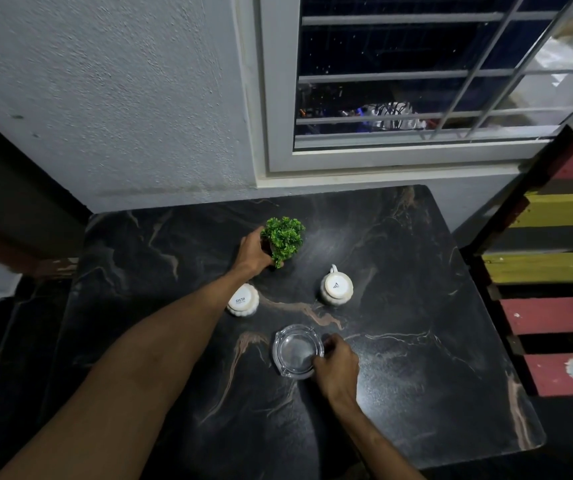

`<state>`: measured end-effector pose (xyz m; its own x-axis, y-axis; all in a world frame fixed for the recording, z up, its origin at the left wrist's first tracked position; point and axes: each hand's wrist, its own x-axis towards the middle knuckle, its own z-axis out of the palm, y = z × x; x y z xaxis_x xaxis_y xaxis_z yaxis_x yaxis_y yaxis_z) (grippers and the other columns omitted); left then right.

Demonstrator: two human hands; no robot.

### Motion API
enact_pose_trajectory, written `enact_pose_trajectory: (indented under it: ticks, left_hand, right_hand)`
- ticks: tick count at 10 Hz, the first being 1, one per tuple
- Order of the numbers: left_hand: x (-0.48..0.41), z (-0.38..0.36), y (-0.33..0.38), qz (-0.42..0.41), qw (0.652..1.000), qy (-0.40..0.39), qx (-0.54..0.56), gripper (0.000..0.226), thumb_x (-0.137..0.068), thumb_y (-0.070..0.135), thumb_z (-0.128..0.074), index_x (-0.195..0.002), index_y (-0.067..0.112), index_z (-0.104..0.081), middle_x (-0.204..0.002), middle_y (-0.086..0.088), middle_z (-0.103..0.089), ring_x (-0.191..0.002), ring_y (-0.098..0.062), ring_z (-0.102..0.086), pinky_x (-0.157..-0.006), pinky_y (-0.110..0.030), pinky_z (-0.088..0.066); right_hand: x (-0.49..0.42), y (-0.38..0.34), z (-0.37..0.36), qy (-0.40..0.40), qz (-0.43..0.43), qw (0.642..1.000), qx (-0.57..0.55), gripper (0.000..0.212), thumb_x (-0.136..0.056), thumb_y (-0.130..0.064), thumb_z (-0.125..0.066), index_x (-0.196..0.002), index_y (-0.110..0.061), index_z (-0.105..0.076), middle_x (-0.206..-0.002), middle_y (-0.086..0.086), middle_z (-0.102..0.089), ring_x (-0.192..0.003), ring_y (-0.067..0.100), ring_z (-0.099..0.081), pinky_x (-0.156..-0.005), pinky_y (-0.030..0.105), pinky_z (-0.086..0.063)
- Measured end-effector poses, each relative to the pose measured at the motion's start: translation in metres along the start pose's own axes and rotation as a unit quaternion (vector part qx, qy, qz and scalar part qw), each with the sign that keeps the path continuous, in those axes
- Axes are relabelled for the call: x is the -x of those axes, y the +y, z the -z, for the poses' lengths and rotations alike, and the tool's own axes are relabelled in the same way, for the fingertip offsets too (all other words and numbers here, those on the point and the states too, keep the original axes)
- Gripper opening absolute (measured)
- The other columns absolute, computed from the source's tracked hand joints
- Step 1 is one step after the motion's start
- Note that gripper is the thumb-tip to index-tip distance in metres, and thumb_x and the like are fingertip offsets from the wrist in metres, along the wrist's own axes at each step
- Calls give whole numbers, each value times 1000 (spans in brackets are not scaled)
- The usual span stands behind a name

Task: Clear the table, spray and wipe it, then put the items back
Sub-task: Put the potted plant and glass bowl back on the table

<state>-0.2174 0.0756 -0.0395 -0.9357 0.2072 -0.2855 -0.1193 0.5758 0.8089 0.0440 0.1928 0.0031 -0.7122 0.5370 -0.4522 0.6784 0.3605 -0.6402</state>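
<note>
Currently noted from the head view: dark marbled table (416, 393) pushed up to a grey wall (122, 98), barred window (416, 81) above its far edge. Painted slats (555, 265) in red, yellow and black just beside its right edge.

Four items found on the table:
- plant (287, 237), small, green and bushy, at far centre.
- left cup (242, 299), white, upside down, base printed "SISTA", partly hidden by the left forearm.
- right cup (337, 287), white, also upside down, handle pointing away toward the wall. Set apart from the left cup, both nearer than the plant.
- ashtray (293, 351), clear glass, nearest the person, roughly between and below the two cups.

Left hand (253, 252) reached out across the table and wrapped round the plant low down at its base — fingers curled under the leaves, thumb side toward the wall. Cannot tell whether the plant stands on the table or is just off it.

Right hand (337, 367) at the right rim of the ashtray, fingers curled over the edge and pinching it, thumb at the far-right corner. Ashtray level — seemingly flat on the table, but contact not certain from this angle.

Both forearms bare, entering from the lower edge of the view.
</note>
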Motion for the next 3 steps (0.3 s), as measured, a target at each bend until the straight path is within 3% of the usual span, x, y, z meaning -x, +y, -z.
enact_pose_trajectory:
  ticks: [1, 2, 3]
  left_hand:
    - [-3, 0, -7, 9, 1000, -12, 13, 93, -40, 5, -100, -124, 14, -62, -117, -9, -74, -109, -23, -69, -98, -43, -56]
    - [-4, 2, -13, 30, 999, -23, 24, 93, -38, 1, -96, -122, 17, -59, -109, -10, -73, -102, -26, -70, -90, -52, -59]
    - [21, 17, 13, 50, 998, -29, 32, 95, -46, -11, -93, -130, 11, -53, -103, -9, -66, -89, -23, -63, -85, -47, -60]
  right_hand:
    - [-2, 0, 0, -2, -1, 1000, 3, 19, -79, -3, -65, -86, -20, -61, -76, -10, -62, -69, 6, -55, -57, 10, -33]
    - [-2, 4, 1, -9, 2, 1000, 3, 15, -79, -6, -68, -88, -18, -64, -79, -8, -65, -75, 13, -61, -59, 12, -37]
    - [-6, 8, 4, -26, 8, 1000, 6, 22, -76, -27, -80, -91, -24, -64, -85, -8, -70, -81, 13, -65, -70, 27, -47]
